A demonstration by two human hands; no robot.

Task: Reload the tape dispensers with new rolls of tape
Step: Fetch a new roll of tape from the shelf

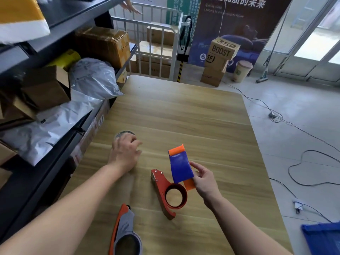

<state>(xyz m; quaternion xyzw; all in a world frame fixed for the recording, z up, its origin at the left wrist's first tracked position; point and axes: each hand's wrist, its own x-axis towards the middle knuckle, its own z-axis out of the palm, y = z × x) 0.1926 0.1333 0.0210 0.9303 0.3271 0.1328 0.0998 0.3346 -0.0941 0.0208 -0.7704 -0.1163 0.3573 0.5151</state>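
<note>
At the wooden table (211,126), the person's left hand (125,153) curls its fingers over a clear tape roll (123,134) lying near the table's left edge. The right hand (205,179) pinches a blue-and-orange tape dispenser (180,165) by its lower end, holding it off the table. A red dispenser (169,192) with an empty hub lies flat between the hands, and a grey-and-orange dispenser (127,230) lies nearer the person.

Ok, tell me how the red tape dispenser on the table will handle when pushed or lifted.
The red tape dispenser looks like thin rigid metal, so probably stiff and fairly light. It lies flat on its side on the table, so a push should slide it, not roll or tip it. Its cutter end may be sharp; lift it by the ring.
</note>
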